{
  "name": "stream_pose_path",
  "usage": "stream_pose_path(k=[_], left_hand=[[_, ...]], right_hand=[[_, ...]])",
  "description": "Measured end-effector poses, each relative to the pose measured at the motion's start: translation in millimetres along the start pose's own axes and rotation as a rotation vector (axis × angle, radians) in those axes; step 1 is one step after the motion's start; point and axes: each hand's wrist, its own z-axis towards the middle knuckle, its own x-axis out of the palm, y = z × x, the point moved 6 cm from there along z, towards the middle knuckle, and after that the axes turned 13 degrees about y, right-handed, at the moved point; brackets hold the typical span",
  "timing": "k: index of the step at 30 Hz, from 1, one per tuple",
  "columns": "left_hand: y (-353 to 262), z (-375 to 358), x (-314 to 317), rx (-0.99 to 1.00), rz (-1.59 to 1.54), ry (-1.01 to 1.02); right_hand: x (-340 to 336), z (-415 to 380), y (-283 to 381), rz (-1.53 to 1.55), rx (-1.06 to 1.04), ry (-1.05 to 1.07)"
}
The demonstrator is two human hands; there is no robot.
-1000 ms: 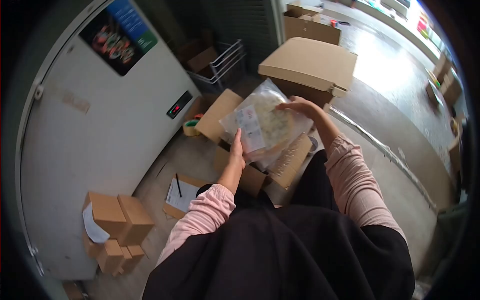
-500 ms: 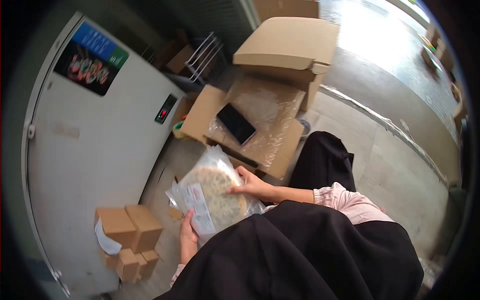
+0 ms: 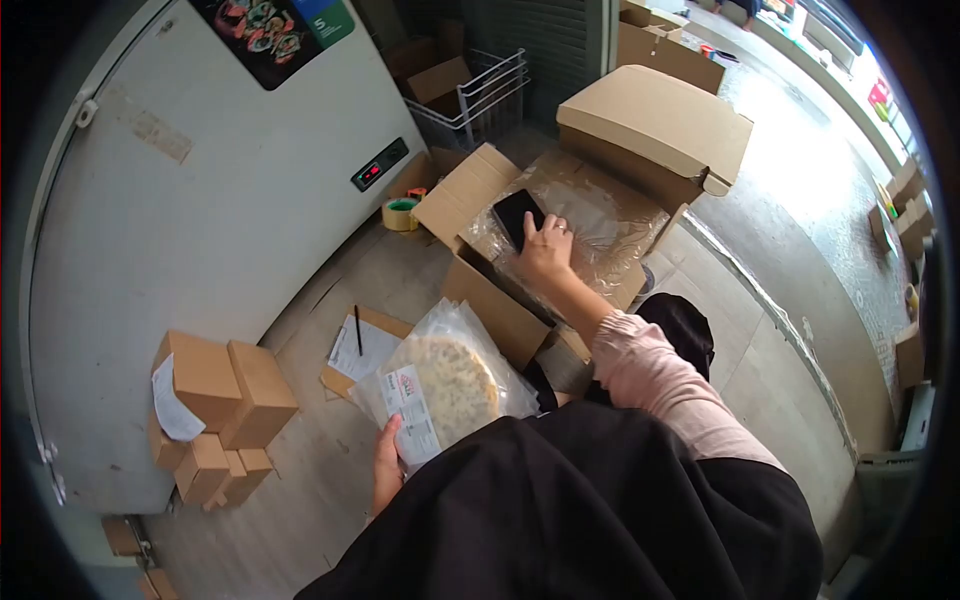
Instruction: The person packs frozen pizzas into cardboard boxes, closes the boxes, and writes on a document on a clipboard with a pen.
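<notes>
In the head view, my left hand [image 3: 389, 452] grips the lower left edge of a clear plastic bag [image 3: 515, 390] with a white printed label [image 3: 411, 412]. Inside the bag lies a flat, round, pale pizza-like food [image 3: 455, 388] with dark specks. The bag rests near my lap, and its lower part is hidden by my black apron. My right hand [image 3: 546, 250] reaches forward with fingers apart, fingertips at the right edge of a black phone [image 3: 517, 215]. The phone lies on the plastic-covered top of an open cardboard box [image 3: 495, 300].
A white freezer [image 3: 230, 170] with a red display stands at left. Small cardboard boxes [image 3: 262, 390] are stacked beside it. On the floor lie tape rolls [image 3: 400, 214] and a paper with a pen [image 3: 358, 332]. A wire basket [image 3: 490, 95] and a larger carton [image 3: 655, 115] stand behind.
My right hand has let go of the bagged round food and moved forward to the phone. My left hand still holds the bag. The camera view has shifted.
</notes>
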Motion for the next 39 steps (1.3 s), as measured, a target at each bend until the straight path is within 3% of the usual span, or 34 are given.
stream_pose_path(k=[5, 7, 9, 10, 13, 15, 18, 21, 22, 24, 25, 26, 27, 29, 31, 32, 34, 39], left_hand=[[-8.4, -25.1, 24.4, 0.003, -0.049, -0.104], [-5.7, -26.4, 24.4, -0.007, -0.066, -0.111], [-1.6, -26.3, 20.6, -0.003, -0.100, -0.137], [-2.5, -24.6, 23.2, 0.024, -0.107, -0.093], [-5.5, -26.3, 34.9, 0.027, -0.141, -0.094], [-5.6, -23.6, 32.6, 0.008, -0.158, -0.107], [3.5, -5.9, 8.8, 0.012, -0.143, -0.006], [21.5, -8.7, -5.7, -0.042, -0.131, -0.030], [20.0, -10.9, -1.4, -0.026, -0.155, -0.056], [13.4, -18.0, 9.5, -0.012, -0.176, -0.092], [9.9, -21.7, 19.2, 0.001, -0.195, -0.105], [7.4, -21.1, 25.2, 0.018, -0.215, -0.113], [6.2, -17.6, 26.6, 0.022, -0.215, -0.112], [5.6, -18.9, 24.9, -0.036, -0.188, -0.111], [13.1, -13.2, 2.2, -0.038, -0.123, -0.099], [13.8, -7.1, -4.0, -0.024, -0.082, -0.084], [8.7, -8.4, 4.1, -0.031, -0.082, -0.071], [10.9, -13.5, 14.1, 0.022, -0.146, -0.075]], right_hand=[[-13.1, 23.2, -18.4, -0.046, 0.022, -0.003], [-35.5, 33.7, -42.9, 0.709, -0.118, 0.345], [-76.3, 33.1, -81.3, 0.974, -0.156, 0.223], [-106.1, 33.9, -103.2, 0.910, -0.314, 0.006], [-167.7, 34.6, -162.0, 0.738, -0.112, -0.180], [-193.4, 59.6, -197.4, 0.264, 0.183, -0.257], [-181.4, 78.9, -240.1, 0.099, 0.239, -0.213], [-167.3, 71.5, -247.1, -0.060, 0.262, -0.329], [-167.8, 45.7, -233.5, -0.017, 0.045, -0.633], [-138.1, -0.6, -215.9, 0.248, 0.132, -0.469], [-102.8, -22.1, -214.6, 0.279, 0.081, -0.497], [-56.9, -31.2, -223.5, 0.393, 0.223, -0.181], [-8.4, -35.9, -221.4, 0.856, 0.271, 0.099], [54.1, -64.3, -204.4, 1.722, 0.295, 0.363], [85.3, -51.8, -188.9, 2.002, 0.213, 0.416], [82.0, -47.7, -183.0, 2.013, 0.211, 0.399], [64.5, -40.1, -171.5, 1.728, 0.182, 0.230], [17.6, -51.6, -128.3, 1.861, 0.228, 0.110]])
